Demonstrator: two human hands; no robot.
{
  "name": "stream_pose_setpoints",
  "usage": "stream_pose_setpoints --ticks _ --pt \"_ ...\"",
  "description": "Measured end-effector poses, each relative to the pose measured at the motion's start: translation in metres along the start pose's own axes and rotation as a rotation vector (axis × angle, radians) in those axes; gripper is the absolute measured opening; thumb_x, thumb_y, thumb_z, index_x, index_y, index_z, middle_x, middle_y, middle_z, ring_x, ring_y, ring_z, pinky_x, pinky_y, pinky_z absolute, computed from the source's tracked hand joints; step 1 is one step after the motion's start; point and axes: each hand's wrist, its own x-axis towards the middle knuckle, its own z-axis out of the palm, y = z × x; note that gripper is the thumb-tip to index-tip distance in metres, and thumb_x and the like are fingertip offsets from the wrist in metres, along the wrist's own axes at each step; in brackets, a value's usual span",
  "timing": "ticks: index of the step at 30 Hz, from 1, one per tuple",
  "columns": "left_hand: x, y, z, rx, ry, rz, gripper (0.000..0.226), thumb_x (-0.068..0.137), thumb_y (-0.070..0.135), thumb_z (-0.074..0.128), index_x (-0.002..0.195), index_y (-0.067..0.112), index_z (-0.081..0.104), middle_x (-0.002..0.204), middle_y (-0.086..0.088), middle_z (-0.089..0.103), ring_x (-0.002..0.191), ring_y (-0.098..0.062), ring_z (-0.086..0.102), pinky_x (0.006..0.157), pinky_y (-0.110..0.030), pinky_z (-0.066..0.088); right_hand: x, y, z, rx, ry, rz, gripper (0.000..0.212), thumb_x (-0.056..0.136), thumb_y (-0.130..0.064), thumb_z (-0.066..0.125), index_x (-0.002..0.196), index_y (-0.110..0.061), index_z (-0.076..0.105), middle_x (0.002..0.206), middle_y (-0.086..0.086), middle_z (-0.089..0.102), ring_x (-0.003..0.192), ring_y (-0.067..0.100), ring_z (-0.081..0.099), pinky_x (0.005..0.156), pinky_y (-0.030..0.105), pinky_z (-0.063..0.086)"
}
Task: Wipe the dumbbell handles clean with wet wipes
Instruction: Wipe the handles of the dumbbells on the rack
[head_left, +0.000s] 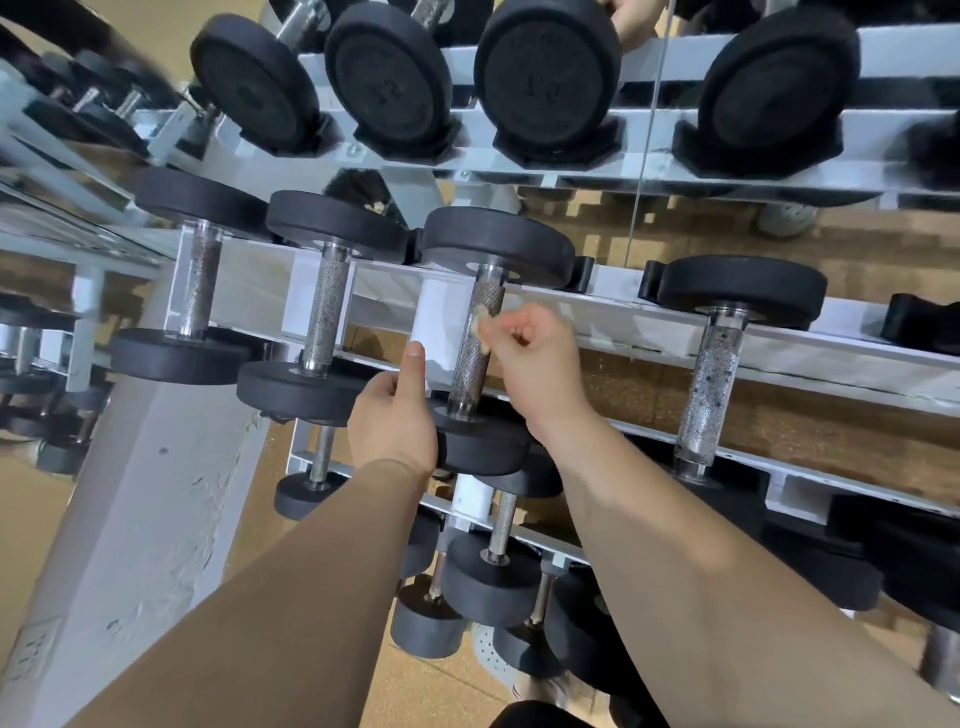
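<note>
I see the knurled dumbbell handle (474, 358) lying across the rack's (649, 322) middle tier, spanning its back and front rails. My right hand (540, 369) pinches a small crumpled wipe (479, 325) against the handle's far half. My left hand (395, 415) grips the near weight head (483, 447), thumb raised.

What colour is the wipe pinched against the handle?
Pale beige, in the head view: the wipe pinched by the right hand.

Left grip (392, 415) curled round dumbbell end (485, 449), thumb raised — right grip (535, 364) pinching wipe (480, 325), bare forearms (291, 597) outstretched
</note>
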Motion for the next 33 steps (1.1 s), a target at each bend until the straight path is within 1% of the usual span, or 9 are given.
stream_pose_setpoints --ticks 3,6,9,12,16,19,25,29,33 --pt "0.0 0.001 -0.001 -0.016 -0.002 0.005 0.073 0.097 0.07 0.039 0.097 0.002 0.066 0.091 -0.007 0.068 0.089 -0.025 0.061 0.08 -0.04 0.038 -0.021 0.008 -0.013 -0.231 -0.278 0.046 0.019 0.09 -0.024 0.071 0.076 -0.023 0.058 0.083 -0.001 0.065 0.076 0.013 0.058 0.07 0.03 0.047" --pt "-0.003 0.004 -0.002 -0.041 -0.006 0.006 0.067 0.098 0.067 0.041 0.076 0.005 0.055 0.072 -0.006 0.056 0.074 -0.025 0.052 0.074 -0.039 0.035 -0.021 0.01 -0.018 -0.399 -0.362 0.041 0.022 0.09 -0.022 0.069 0.074 -0.027 0.055 0.082 -0.001 0.059 0.074 0.012 0.053 0.065 0.025 0.04" --pt "-0.005 0.006 -0.003 -0.043 -0.012 -0.025 0.064 0.098 0.067 0.04 0.088 0.007 0.061 0.076 0.002 0.057 0.073 -0.014 0.052 0.078 -0.037 0.033 -0.01 0.006 -0.012 -0.077 -0.202 0.146 0.015 0.094 -0.014 0.062 0.082 -0.022 0.058 0.077 0.001 0.059 0.068 0.013 0.052 0.069 0.029 0.044" --pt "-0.004 0.005 -0.003 -0.039 -0.024 -0.032 0.06 0.099 0.066 0.039 0.093 0.01 0.061 0.079 0.004 0.059 0.078 -0.017 0.054 0.081 -0.036 0.035 0.011 -0.003 -0.003 0.159 0.019 0.183 0.009 0.096 -0.009 0.059 0.09 -0.016 0.059 0.075 -0.001 0.059 0.066 0.01 0.051 0.067 0.027 0.043" --pt "-0.004 0.005 -0.003 -0.047 -0.025 -0.013 0.062 0.099 0.066 0.04 0.08 0.011 0.058 0.071 -0.001 0.057 0.072 -0.02 0.053 0.077 -0.039 0.038 -0.007 -0.003 -0.001 -0.118 -0.055 0.035 0.007 0.094 -0.022 0.066 0.088 -0.022 0.062 0.088 -0.007 0.067 0.084 0.006 0.061 0.077 0.023 0.045" --pt "-0.004 0.005 -0.002 -0.04 -0.026 -0.015 0.055 0.098 0.066 0.04 0.068 0.021 0.048 0.065 0.001 0.051 0.072 -0.025 0.051 0.079 -0.041 0.042 -0.025 -0.004 -0.004 -0.361 -0.18 -0.097 0.006 0.089 -0.028 0.073 0.085 -0.027 0.068 0.076 -0.012 0.064 0.073 0.001 0.059 0.07 0.019 0.049" --pt "-0.003 -0.001 0.005 -0.013 0.008 0.035 0.054 0.099 0.066 0.033 0.077 0.022 0.055 0.082 -0.004 0.063 0.092 -0.032 0.059 0.087 -0.043 0.047 0.015 -0.034 0.008 -0.434 0.129 -0.257 0.01 0.09 -0.028 0.069 0.094 -0.027 0.078 0.082 -0.007 0.073 0.084 0.009 0.065 0.085 0.028 0.051" --pt "-0.003 -0.008 0.01 -0.027 0.039 0.076 0.057 0.101 0.063 0.028 0.092 0.018 0.063 0.098 -0.009 0.069 0.1 -0.034 0.06 0.093 -0.046 0.046 -0.008 -0.018 0.001 -0.745 -0.034 -0.375 0.018 0.092 -0.025 0.069 0.108 -0.02 0.077 0.098 -0.001 0.074 0.094 0.017 0.065 0.092 0.028 0.048" --pt "-0.009 -0.008 0.013 0.011 0.062 0.16 0.053 0.105 0.053 0.032 0.105 0.014 0.067 0.108 -0.015 0.07 0.108 -0.037 0.059 0.098 -0.045 0.044 0.002 -0.028 0.0 -1.137 -0.246 -0.568 0.017 0.092 -0.023 0.062 0.084 -0.018 0.075 0.08 0.001 0.068 0.082 0.023 0.063 0.07 0.031 0.044"
